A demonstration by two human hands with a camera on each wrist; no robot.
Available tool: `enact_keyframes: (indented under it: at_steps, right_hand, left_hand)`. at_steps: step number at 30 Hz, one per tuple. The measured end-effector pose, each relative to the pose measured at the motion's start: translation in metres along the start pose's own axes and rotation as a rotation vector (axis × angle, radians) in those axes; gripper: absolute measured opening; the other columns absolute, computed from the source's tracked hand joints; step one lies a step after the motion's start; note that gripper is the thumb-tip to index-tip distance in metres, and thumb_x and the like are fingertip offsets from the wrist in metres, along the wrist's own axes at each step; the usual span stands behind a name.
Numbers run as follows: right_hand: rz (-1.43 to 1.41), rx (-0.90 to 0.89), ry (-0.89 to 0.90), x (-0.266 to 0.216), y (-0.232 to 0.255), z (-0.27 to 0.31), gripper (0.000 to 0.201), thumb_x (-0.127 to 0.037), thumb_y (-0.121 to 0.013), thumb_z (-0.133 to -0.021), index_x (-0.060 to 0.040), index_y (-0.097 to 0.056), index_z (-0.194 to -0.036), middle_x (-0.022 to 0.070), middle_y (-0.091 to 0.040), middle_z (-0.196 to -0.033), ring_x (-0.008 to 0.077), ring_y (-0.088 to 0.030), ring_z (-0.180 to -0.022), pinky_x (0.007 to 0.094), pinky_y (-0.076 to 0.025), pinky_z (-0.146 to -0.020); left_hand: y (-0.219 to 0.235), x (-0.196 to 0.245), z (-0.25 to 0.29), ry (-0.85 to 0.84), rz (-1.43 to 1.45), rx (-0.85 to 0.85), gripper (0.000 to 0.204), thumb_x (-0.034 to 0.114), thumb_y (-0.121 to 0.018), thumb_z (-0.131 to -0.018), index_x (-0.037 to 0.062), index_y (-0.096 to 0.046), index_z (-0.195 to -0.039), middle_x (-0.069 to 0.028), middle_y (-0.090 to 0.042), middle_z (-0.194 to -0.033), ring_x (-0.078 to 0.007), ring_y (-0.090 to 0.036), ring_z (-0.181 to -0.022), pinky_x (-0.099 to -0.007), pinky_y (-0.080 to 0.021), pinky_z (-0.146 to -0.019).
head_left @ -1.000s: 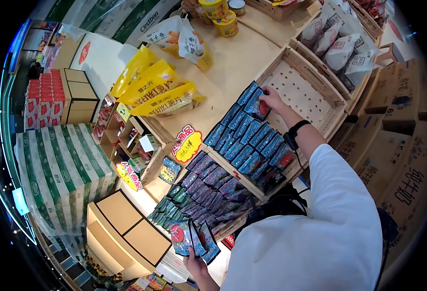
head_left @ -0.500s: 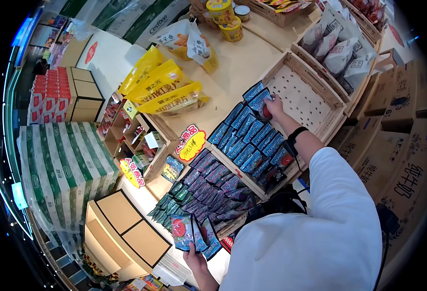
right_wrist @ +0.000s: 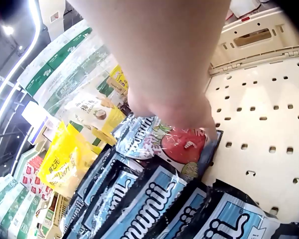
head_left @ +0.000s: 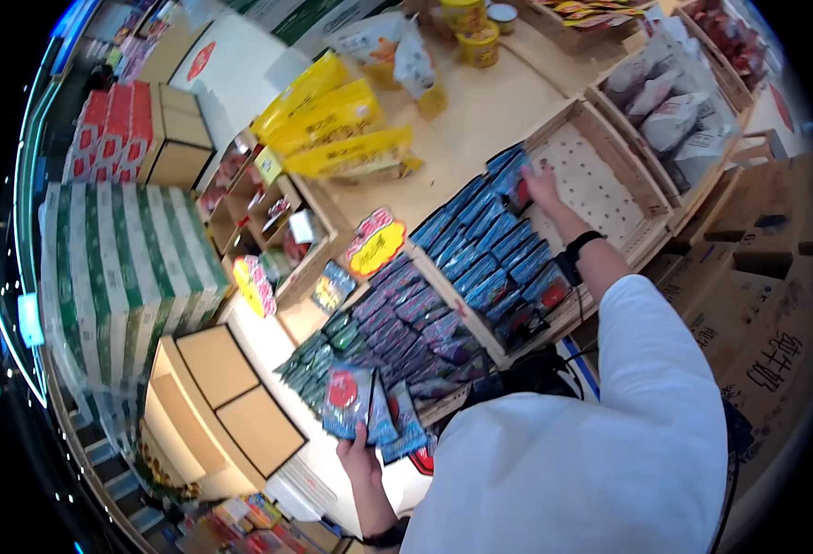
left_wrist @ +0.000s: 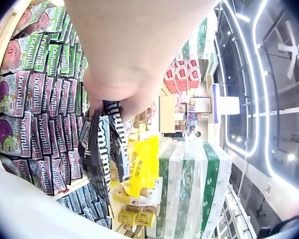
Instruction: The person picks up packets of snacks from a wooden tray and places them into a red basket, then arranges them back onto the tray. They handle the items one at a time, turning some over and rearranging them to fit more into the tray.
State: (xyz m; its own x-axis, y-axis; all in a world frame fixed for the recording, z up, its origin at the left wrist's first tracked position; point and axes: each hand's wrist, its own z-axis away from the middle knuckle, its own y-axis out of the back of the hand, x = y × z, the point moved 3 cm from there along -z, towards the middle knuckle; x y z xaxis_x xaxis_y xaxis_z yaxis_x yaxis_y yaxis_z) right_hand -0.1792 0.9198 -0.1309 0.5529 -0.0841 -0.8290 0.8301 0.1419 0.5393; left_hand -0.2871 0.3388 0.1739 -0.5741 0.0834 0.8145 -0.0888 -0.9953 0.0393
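My left hand point(head_left: 360, 459) pinches a few blue-and-black snack bags point(head_left: 347, 397) by their lower edge, over the front of the crate. In the left wrist view these bags point(left_wrist: 95, 154) hang side by side from the fingers. My right hand point(head_left: 545, 189) is at the far end of the packed blue bags point(head_left: 490, 245), gripping one by its edge. The right wrist view shows that gripped bag point(right_wrist: 182, 144), with a red fruit picture, lying against the row. The fingertips behind it are hidden.
Purple bags point(head_left: 402, 319) and green bags point(head_left: 319, 365) fill the neighbouring crate. A perforated crate floor point(right_wrist: 259, 129) lies right of the blue rows. Yellow bags point(head_left: 342, 129) stand beyond, and a price sign point(head_left: 376, 242) sits at the crate edge. Cartons point(head_left: 748, 305) are stacked at right.
The head view has shifted and blurred slightly, and the left wrist's black band has come into view. Both hands keep hold of their bags; the right stays at the row's end.
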Motion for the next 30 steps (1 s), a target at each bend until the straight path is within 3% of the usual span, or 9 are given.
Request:
enact_keyframes:
  at_steps: [3, 8, 12, 15, 18, 20, 22, 24, 30]
  right_hand:
    - [0.163, 0.030, 0.109, -0.056, 0.024, 0.023, 0.055, -0.030, -0.064, -0.083, 0.0036, -0.047, -0.123, 0.0231, -0.055, -0.117, 0.0333, -0.054, -0.108, 0.0368, -0.043, -0.092]
    - [-0.180, -0.753, 0.455, -0.193, 0.050, 0.107, 0.033, -0.029, -0.063, -0.087, -0.0006, -0.060, -0.103, 0.0081, -0.065, -0.092, 0.0146, -0.061, -0.084, 0.0280, -0.049, -0.077]
    - [-0.062, -1.170, 0.646, -0.256, 0.064, 0.205, 0.046, -0.036, -0.065, -0.084, -0.0007, -0.056, -0.113, 0.0139, -0.064, -0.100, 0.0211, -0.063, -0.091, 0.0325, -0.050, -0.081]
    - [-0.132, -1.083, 1.082, -0.261, 0.060, 0.248, 0.065, -0.039, -0.072, -0.076, -0.0018, -0.050, -0.124, 0.0179, -0.056, -0.116, 0.0270, -0.057, -0.103, 0.0350, -0.047, -0.086]
    - [0.084, -1.343, 0.968, -0.265, 0.066, 0.260, 0.061, -0.037, -0.075, -0.073, -0.0023, -0.055, -0.119, 0.0171, -0.055, -0.116, 0.0270, -0.057, -0.099, 0.0355, -0.047, -0.083]
    - [0.096, -1.281, 1.018, -0.258, 0.072, 0.253, 0.051, -0.033, -0.077, -0.071, -0.0019, -0.062, -0.109, 0.0142, -0.060, -0.105, 0.0234, -0.059, -0.090, 0.0336, -0.048, -0.077]
    - [0.090, -1.484, 0.744, -0.248, 0.075, 0.244, 0.042, -0.030, -0.077, -0.072, -0.0007, -0.065, -0.099, 0.0104, -0.063, -0.091, 0.0183, -0.059, -0.080, 0.0304, -0.047, -0.071]
    - [-0.076, -1.336, 0.642, -0.229, 0.081, 0.218, 0.034, -0.026, -0.076, -0.074, -0.0012, -0.065, -0.095, 0.0060, -0.063, -0.081, 0.0127, -0.057, -0.076, 0.0273, -0.046, -0.068]
    - [-0.430, -0.871, 0.255, -0.149, 0.123, 0.083, 0.031, -0.019, -0.067, -0.084, -0.0048, -0.055, -0.109, 0.0036, -0.060, -0.100, 0.0107, -0.054, -0.082, 0.0232, -0.045, -0.072]
  left_hand:
    - [-0.006, 0.004, -0.011, 0.015, -0.067, -0.073, 0.020, 0.005, -0.063, -0.086, -0.0039, -0.060, -0.104, -0.0088, -0.064, -0.099, -0.0151, -0.061, -0.085, -0.0295, -0.049, -0.075]
    - [-0.046, 0.012, -0.027, -0.035, -0.155, -0.245, 0.013, 0.008, -0.067, -0.085, -0.0024, -0.066, -0.092, -0.0044, -0.066, -0.088, -0.0090, -0.058, -0.074, -0.0237, -0.045, -0.065]
    - [-0.078, 0.014, -0.038, -0.167, -0.374, -0.376, 0.015, 0.013, -0.070, -0.083, -0.0014, -0.068, -0.078, -0.0002, -0.066, -0.076, -0.0049, -0.054, -0.065, -0.0214, -0.042, -0.060]
    - [-0.101, 0.012, -0.038, -0.284, -0.587, -0.560, 0.016, 0.016, -0.072, -0.081, -0.0001, -0.068, -0.078, -0.0012, -0.066, -0.074, -0.0054, -0.055, -0.065, -0.0231, -0.043, -0.059]
    - [-0.116, 0.010, -0.032, -0.359, -0.699, -0.697, 0.015, 0.014, -0.073, -0.080, 0.0001, -0.068, -0.079, -0.0012, -0.066, -0.073, -0.0055, -0.055, -0.066, -0.0229, -0.044, -0.060]
    - [-0.120, 0.009, -0.026, -0.351, -0.727, -0.773, 0.014, 0.013, -0.074, -0.078, 0.0005, -0.069, -0.082, -0.0002, -0.066, -0.075, -0.0053, -0.054, -0.066, -0.0229, -0.044, -0.062]
    - [-0.121, 0.006, -0.022, -0.277, -0.736, -0.828, 0.012, 0.010, -0.073, -0.078, 0.0023, -0.070, -0.087, 0.0051, -0.064, -0.075, -0.0028, -0.053, -0.066, -0.0219, -0.043, -0.062]
    - [-0.121, 0.012, -0.020, -0.255, -0.921, -0.818, 0.022, 0.008, -0.074, -0.077, -0.0004, -0.069, -0.097, 0.0011, -0.067, -0.084, -0.0047, -0.056, -0.074, -0.0229, -0.046, -0.069]
    - [-0.077, -0.012, -0.050, -0.113, -0.532, -0.610, 0.037, 0.002, -0.072, -0.077, -0.0059, -0.061, -0.112, -0.0075, -0.065, -0.100, -0.0118, -0.058, -0.089, -0.0243, -0.046, -0.082]
